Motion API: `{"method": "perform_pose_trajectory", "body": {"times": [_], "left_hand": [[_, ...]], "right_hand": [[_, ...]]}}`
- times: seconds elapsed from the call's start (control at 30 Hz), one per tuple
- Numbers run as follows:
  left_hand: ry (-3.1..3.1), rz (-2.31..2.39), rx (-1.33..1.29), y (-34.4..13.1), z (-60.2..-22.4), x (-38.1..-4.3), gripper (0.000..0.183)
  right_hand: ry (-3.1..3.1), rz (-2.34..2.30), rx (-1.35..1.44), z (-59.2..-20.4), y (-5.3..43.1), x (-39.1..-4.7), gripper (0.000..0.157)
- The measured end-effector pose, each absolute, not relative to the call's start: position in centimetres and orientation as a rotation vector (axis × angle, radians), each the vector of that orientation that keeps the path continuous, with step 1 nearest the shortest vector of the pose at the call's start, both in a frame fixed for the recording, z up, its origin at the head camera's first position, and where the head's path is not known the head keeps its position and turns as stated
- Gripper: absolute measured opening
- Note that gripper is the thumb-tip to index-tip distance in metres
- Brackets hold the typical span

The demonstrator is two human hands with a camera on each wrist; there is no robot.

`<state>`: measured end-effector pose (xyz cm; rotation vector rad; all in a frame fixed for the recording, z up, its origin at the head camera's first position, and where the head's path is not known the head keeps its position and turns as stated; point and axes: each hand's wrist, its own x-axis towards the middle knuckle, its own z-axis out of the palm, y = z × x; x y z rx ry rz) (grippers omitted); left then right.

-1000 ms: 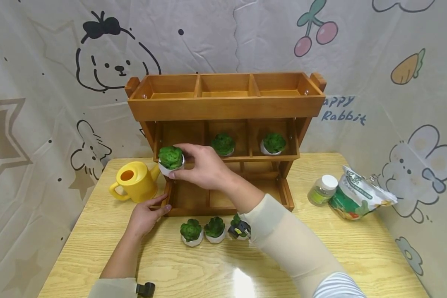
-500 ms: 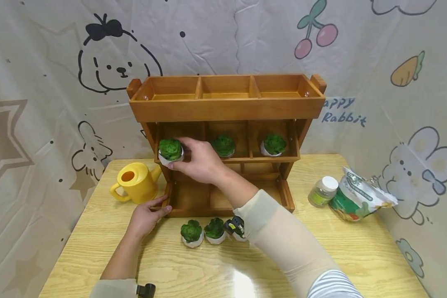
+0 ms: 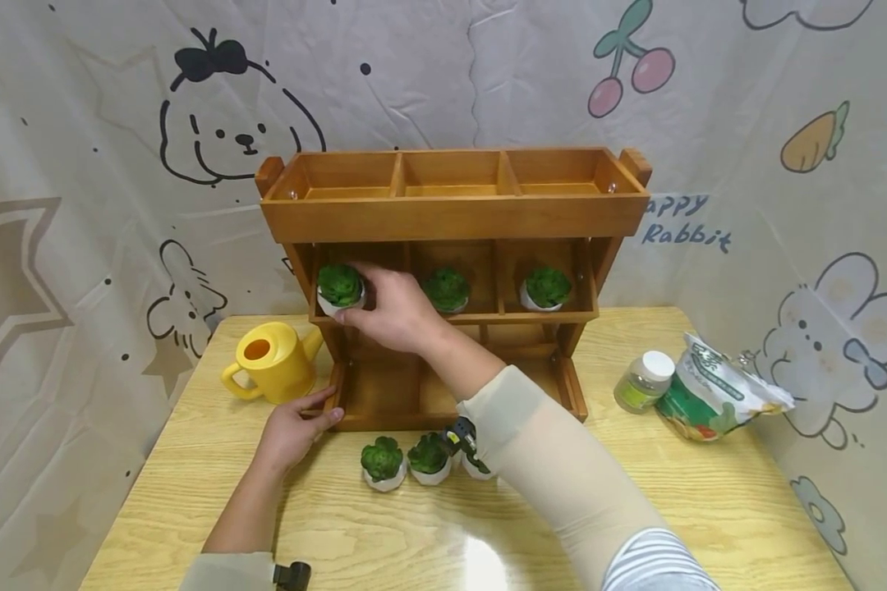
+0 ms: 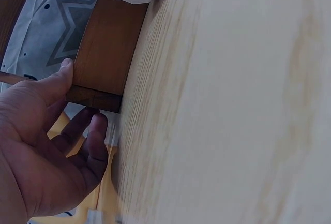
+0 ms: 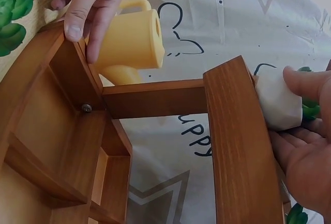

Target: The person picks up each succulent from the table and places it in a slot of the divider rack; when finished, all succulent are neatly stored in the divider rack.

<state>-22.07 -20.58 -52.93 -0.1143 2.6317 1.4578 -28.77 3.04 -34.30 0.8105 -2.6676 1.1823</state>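
Observation:
My right hand point(image 3: 395, 308) holds a green succulent in a white pot point(image 3: 340, 287) at the left compartment of the wooden plant stand's point(image 3: 454, 220) middle tier. In the right wrist view, thumb and fingers wrap the white pot point(image 5: 279, 100), close against the tier's front board. My left hand point(image 3: 290, 435) grips the lower tier's front left corner; the left wrist view shows the thumb on the front board point(image 4: 108, 48) and fingers curled by its end. Two more potted succulents sit in the middle tier, one in the middle compartment point(image 3: 447, 290) and one in the right point(image 3: 547, 289).
Three potted succulents point(image 3: 383, 463) line the table before the stand, the rightmost partly hidden by my right wrist camera point(image 3: 458, 437). A yellow watering can point(image 3: 273, 361) stands left. At right are a white-lidded jar point(image 3: 643, 382) and a green-and-white bag point(image 3: 717, 390).
My right hand has moved the potted succulent up and back, from in front of the middle tier's board to its left compartment. My left hand stays on the corner.

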Motion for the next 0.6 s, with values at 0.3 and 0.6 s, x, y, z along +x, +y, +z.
{"method": "perform_pose_trajectory", "body": {"times": [0.3,0.6], "left_hand": [[2.625,1.471,-0.121,-20.5,-52.9,-22.0,0.054],[2.63,1.466,-0.125,-20.6,-52.9,-22.0,0.056]], "right_hand": [[-2.744,1.103,0.775,-34.3,2.5,-29.8,0.07],[-2.859,0.889,0.793,-33.8,1.8,-30.3,0.068]]}}
